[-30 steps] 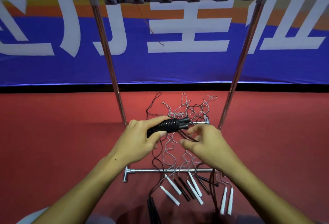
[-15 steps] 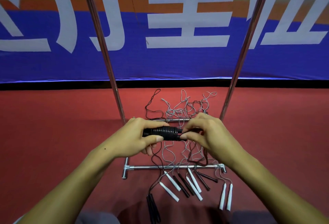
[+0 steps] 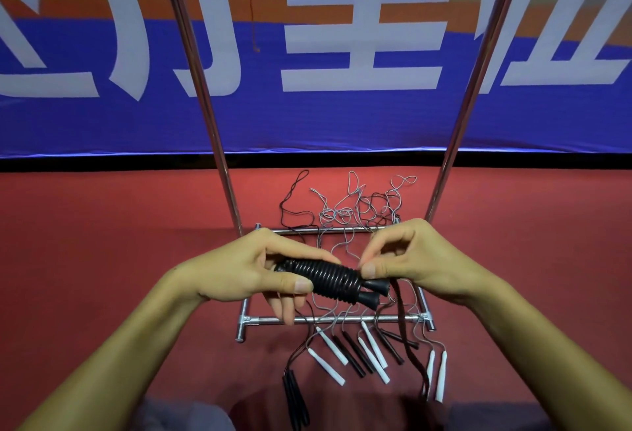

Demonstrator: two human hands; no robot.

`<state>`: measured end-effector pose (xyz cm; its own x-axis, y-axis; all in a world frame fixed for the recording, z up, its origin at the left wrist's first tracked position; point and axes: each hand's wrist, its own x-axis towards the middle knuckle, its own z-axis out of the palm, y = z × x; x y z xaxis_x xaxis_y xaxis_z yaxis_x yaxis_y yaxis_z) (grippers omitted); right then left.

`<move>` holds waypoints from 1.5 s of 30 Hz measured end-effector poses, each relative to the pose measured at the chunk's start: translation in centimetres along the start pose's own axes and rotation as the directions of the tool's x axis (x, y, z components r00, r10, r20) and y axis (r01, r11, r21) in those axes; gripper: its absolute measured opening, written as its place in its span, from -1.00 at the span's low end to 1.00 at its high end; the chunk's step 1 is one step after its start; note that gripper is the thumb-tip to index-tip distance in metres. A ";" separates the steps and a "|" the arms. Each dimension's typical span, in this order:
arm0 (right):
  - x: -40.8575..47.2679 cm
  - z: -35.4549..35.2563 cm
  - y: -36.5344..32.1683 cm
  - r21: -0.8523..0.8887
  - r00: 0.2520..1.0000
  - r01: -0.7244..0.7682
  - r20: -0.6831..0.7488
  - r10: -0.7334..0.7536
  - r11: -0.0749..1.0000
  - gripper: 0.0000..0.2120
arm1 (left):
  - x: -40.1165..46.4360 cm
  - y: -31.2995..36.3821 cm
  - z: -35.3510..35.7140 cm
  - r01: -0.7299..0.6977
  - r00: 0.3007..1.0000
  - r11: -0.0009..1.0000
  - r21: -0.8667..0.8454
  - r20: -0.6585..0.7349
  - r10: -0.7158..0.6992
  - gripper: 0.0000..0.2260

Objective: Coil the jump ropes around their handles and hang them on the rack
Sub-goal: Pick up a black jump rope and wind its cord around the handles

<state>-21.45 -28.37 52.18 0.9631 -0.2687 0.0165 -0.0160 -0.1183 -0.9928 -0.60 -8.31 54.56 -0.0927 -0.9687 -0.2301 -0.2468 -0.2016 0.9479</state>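
**Black rope nearly wound, held above the rack's base**

The left hand (image 3: 253, 273) grips the coiled jump rope (image 3: 328, 278), thumb and fingers curled round its paired black handles. The right hand (image 3: 407, 263) pinches, apparently, the rope's loose end beside the coil. Other ropes (image 3: 355, 218) lie tangled on the red floor (image 3: 102, 259) under the rack (image 3: 201, 88).

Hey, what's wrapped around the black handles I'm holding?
Black rope is coiled tightly round the paired handles, whose flared ends stick out. The left hand covers the other end; the right hand pinches the rope.
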 end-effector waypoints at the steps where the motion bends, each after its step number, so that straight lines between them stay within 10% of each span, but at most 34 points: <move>1: 0.1 0.1 0.1 0.061 1.000 0.000 -0.025 0.001 0.998 -0.87 | 0.0 0.1 0.0 -0.017 1.000 0.999 -0.028 -0.008 0.017 -0.59; 12: 0.3 2.3 0.4 0.147 0.920 0.245 -0.347 -0.181 0.958 -0.88 | 0.3 0.2 0.5 -0.138 0.975 0.959 -0.248 -0.205 0.087 -0.61; 20: -0.1 3.3 0.9 0.034 0.943 0.239 -0.244 -0.224 0.970 -0.76 | 1.0 0.1 0.7 -0.171 0.922 0.954 -0.247 -0.383 0.066 -0.63; 30: 0.8 5.2 1.9 0.451 0.909 0.059 -0.393 0.138 0.891 -0.80 | 2.3 -1.6 2.1 -0.221 0.809 0.972 0.083 -0.540 0.230 -0.57; 34: 0.6 5.4 1.8 0.255 0.895 -0.062 -0.414 0.167 0.965 -0.59 | 2.8 -1.9 2.2 -0.204 0.751 0.964 0.171 -0.604 0.266 -0.59; 45: 0.4 4.3 1.6 -0.111 0.846 -0.135 -0.530 0.057 0.985 -0.80 | 2.7 -2.3 1.4 -0.114 0.671 0.966 0.230 -0.699 0.246 -0.60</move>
<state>-19.96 -24.60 50.07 0.6715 -0.7407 0.0204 -0.1761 -0.1863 -0.9666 -1.61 -10.22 51.46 0.5517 -0.8008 0.2330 -0.4502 -0.0507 0.8915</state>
